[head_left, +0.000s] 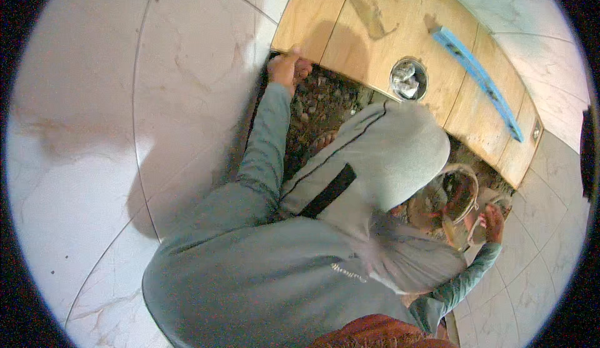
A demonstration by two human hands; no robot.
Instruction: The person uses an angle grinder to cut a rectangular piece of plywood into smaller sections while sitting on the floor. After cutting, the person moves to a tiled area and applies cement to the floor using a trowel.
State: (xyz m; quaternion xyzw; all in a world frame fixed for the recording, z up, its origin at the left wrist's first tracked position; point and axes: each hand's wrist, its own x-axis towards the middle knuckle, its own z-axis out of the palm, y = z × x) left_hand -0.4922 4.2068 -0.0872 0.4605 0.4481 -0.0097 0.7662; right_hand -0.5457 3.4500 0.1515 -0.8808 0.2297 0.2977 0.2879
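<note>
My left hand (pixel 287 68) is closed on the near left corner of a pale wooden board (pixel 310 14), above a bed of dark, stony rubble (pixel 319 95). My right hand (pixel 492 224) is low on the right, its fingers closed round a greyish thing I cannot make out, beside a bucket (pixel 469 176) with a wire handle and dirty contents. My bent knee in grey trousers (pixel 406 148) covers much of the middle of the rubble; part of a bare foot (pixel 325 140) shows left of it.
Further boards (pixel 375 35) have a round hole (pixel 399 92) with crumpled pale material inside. A long blue level (pixel 476 79) lies across them on the right. Marbled floor tiles (pixel 87 67) surround the boards and pit, with more tiles (pixel 544 217) on the right side.
</note>
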